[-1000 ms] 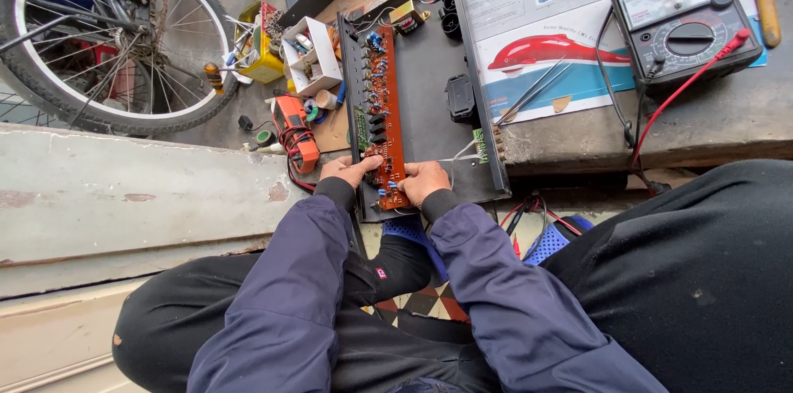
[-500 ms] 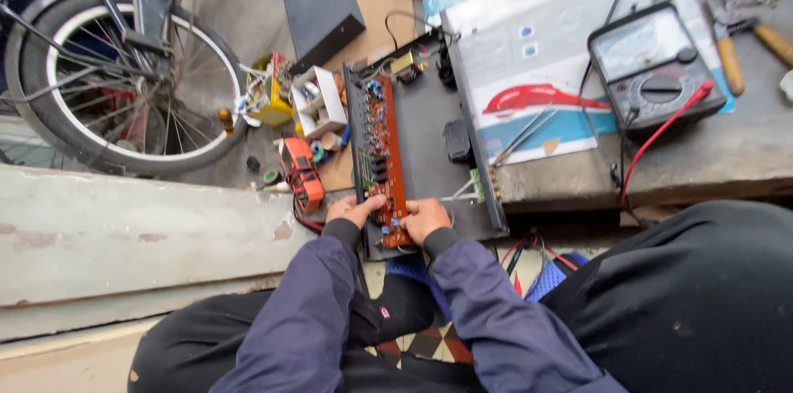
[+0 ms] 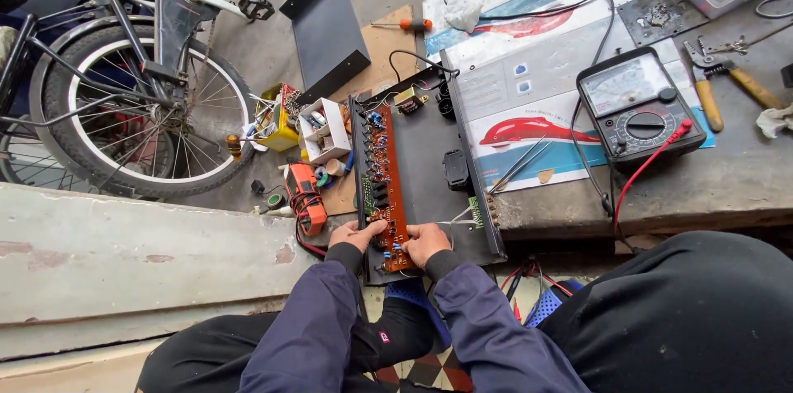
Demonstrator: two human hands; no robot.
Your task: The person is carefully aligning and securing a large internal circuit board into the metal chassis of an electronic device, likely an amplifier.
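Both hands work the near end of the circuit board: left hand and right hand pinch it with closed fingers; freeing it probably needs an even lift.

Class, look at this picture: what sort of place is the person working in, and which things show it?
Probably a small electronics repair spot, partly outdoors: a brown circuit board in an open black chassis, an analogue multimeter with probe leads, and a bicycle parked beside.

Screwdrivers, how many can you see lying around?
2, maybe more hidden. An orange-handled screwdriver lies on the brown board above the black chassis. A yellow-handled screwdriver lies right of the black meter. Another yellow-handled tool beside it looks like pliers.
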